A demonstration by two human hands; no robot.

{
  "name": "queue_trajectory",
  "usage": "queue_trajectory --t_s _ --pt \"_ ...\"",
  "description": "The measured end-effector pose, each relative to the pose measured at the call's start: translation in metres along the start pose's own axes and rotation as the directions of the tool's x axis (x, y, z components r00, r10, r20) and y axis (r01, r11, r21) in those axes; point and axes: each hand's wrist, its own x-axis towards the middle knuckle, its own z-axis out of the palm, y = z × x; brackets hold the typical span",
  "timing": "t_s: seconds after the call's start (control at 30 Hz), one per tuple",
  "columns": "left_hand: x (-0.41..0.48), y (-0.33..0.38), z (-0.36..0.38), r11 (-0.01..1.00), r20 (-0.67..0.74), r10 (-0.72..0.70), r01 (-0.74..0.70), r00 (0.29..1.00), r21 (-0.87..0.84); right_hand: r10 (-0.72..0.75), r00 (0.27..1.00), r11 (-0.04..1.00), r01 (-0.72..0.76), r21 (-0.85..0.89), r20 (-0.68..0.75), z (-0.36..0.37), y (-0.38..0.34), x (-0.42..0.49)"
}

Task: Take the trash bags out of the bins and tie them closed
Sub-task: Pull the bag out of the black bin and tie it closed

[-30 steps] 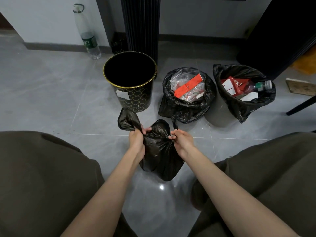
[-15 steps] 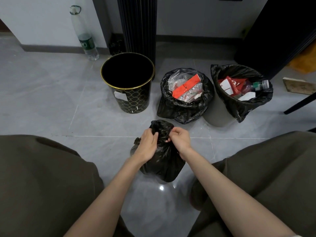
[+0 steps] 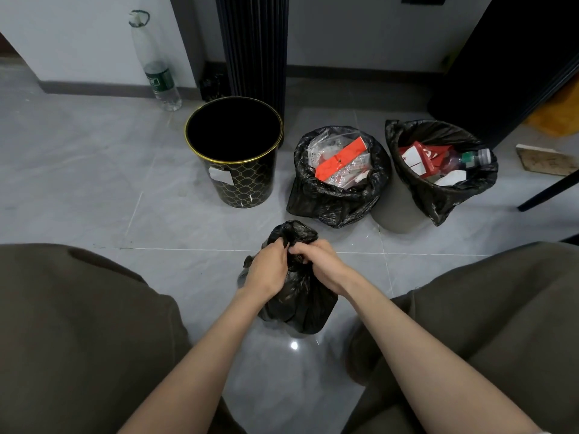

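On the grey floor (image 3: 94, 183) between the person's knees stands a black trash bag (image 3: 300, 305). The left hand (image 3: 269, 266) and right hand (image 3: 319, 264) both clench its gathered neck, knuckles nearly touching. Beyond stand a black-and-gold bin (image 3: 247, 183), a rubbish-filled bag (image 3: 329, 205) beside it, and a lined grey bin (image 3: 394, 211).

Grey floor (image 3: 94, 189) bears a gold-rimmed bin (image 3: 247, 186), two lined bins (image 3: 336, 200), a black bag (image 3: 300, 308), a bottle (image 3: 159, 79)
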Motion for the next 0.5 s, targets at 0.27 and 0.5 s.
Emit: queue_trajectory --t_s 0.27,0.5 --pt "0.002 0.002 0.000 0.994 0.120 0.111 -0.109 0.986 -0.024 0.098 0.976 0.957 -0.039 0.288 -0.194 0.000 0.003 0.009" --pt "0.011 -0.016 -0.025 0.955 0.293 -0.096 0.172 0.951 -0.244 -0.067 0.988 0.857 0.129 -0.498 0.140 -0.014 -0.020 -0.002"
